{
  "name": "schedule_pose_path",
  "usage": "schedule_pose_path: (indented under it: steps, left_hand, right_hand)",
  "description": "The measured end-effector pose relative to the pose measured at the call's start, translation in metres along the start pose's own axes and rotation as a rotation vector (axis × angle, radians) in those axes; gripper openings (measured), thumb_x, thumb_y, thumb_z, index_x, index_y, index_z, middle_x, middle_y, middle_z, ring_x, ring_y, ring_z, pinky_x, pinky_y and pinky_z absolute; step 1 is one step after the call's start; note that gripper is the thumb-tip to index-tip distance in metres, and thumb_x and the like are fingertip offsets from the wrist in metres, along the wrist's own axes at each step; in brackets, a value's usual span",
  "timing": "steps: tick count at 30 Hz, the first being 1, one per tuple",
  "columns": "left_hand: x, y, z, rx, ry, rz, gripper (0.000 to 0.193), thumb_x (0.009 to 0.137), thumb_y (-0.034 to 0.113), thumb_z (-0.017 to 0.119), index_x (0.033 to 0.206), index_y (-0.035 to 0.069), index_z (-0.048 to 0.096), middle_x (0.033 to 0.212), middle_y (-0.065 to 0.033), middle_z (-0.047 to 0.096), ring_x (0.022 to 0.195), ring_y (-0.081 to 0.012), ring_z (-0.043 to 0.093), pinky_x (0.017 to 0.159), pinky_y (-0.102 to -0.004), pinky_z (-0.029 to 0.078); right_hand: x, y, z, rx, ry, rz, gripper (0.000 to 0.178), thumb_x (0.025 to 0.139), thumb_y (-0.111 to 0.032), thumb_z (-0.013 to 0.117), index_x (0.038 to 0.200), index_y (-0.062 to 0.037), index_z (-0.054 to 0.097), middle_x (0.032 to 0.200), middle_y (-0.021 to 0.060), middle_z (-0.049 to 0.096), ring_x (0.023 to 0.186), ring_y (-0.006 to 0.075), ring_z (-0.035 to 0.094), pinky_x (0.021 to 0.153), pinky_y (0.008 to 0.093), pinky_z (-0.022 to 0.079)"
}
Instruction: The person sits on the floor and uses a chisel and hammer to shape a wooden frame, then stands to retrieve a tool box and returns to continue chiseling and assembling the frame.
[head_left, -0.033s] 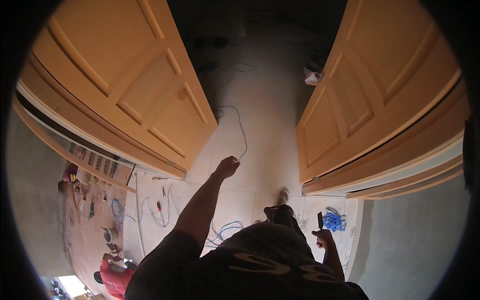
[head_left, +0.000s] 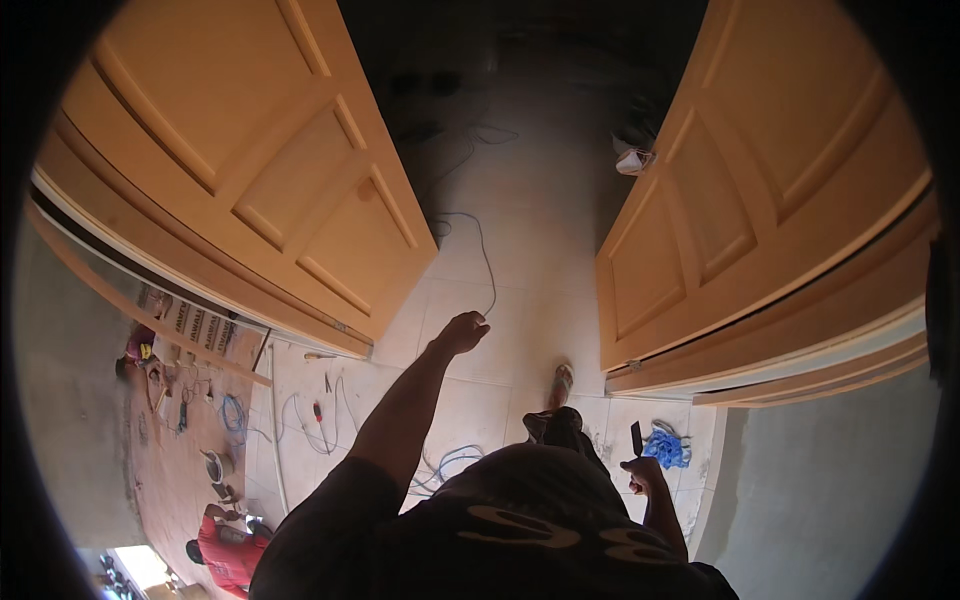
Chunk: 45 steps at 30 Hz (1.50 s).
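My left hand (head_left: 464,332) reaches forward above the tiled floor between two door leaves, its fingers drawn together. A thin grey cable (head_left: 488,262) runs back across the tiles and meets the fingertips in the picture; whether they pinch it or it passes behind is not clear. Lower right, my right hand (head_left: 644,474) is closed round a flat-bladed hand tool (head_left: 637,438), its dark blade upright. Just beyond that hand a crumpled blue bundle (head_left: 667,446) lies on the floor.
Panelled wooden doors stand open at the left (head_left: 290,180) and right (head_left: 700,210). Blue cable coils (head_left: 455,460) and a red-handled screwdriver (head_left: 318,412) lie on the tiles. A white mask-like item (head_left: 630,161) hangs at the right door's edge. A person in red (head_left: 230,558) crouches lower left.
My left hand has shifted slightly right and my sandalled foot shows farther forward. The right hand still grips the tool, with the view slightly shifted.
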<state>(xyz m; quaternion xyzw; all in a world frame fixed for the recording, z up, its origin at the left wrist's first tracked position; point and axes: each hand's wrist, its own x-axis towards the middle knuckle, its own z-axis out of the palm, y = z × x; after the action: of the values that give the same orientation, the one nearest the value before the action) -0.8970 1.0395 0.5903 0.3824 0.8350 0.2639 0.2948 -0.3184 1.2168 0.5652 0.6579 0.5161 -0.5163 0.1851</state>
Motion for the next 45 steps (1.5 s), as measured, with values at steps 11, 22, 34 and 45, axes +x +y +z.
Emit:
schedule_pose_path:
  steps: [11, 22, 34, 45]
  left_hand:
    - [0.076, -0.140, -0.045, 0.059, -0.172, -0.493, 0.044, 0.099, 0.041, 0.067, 0.123, 0.005, 0.070, 0.119, -0.0218, 0.074, 0.115, -0.0375, 0.069, 0.099, -0.0469, 0.055]
    - [0.090, -0.141, -0.073, -0.377, -0.225, -1.132, 0.044, 0.098, 0.045, 0.067, 0.113, 0.004, 0.078, 0.114, -0.0181, 0.077, 0.110, -0.0326, 0.072, 0.097, -0.0431, 0.054]
    - [0.502, -0.227, -0.174, -0.065, -0.347, -0.520, 0.049, 0.096, 0.055, 0.067, 0.097, 0.007, 0.076, 0.101, -0.0168, 0.077, 0.098, -0.0358, 0.073, 0.082, -0.0474, 0.055]
    - [0.830, -0.168, -0.430, -0.542, 0.293, -0.459, 0.044, 0.101, 0.043, 0.066, 0.117, 0.003, 0.072, 0.112, -0.0178, 0.077, 0.108, -0.0320, 0.073, 0.094, -0.0424, 0.055]
  right_hand:
    - [0.233, -0.173, 0.010, -0.291, -0.357, 0.086, 0.027, 0.100, -0.024, 0.062, 0.094, 0.0006, 0.071, 0.073, 0.0141, 0.069, 0.051, 0.0224, 0.061, 0.052, 0.0417, 0.053]
    - [0.232, -0.708, -0.072, -0.370, -0.174, -0.077, 0.038, 0.102, -0.043, 0.066, 0.106, -0.0057, 0.074, 0.075, 0.0145, 0.070, 0.050, 0.0201, 0.056, 0.051, 0.0398, 0.052]
    - [0.375, -0.866, -0.092, -0.521, -0.215, 0.064, 0.039, 0.101, -0.042, 0.064, 0.106, -0.0028, 0.064, 0.075, 0.0166, 0.067, 0.050, 0.0214, 0.055, 0.053, 0.0439, 0.052]
    - [0.417, -1.091, -0.110, -0.171, -0.098, 0.101, 0.041, 0.103, -0.042, 0.061, 0.120, -0.0054, 0.068, 0.078, 0.0148, 0.069, 0.050, 0.0176, 0.050, 0.080, 0.0562, 0.055]
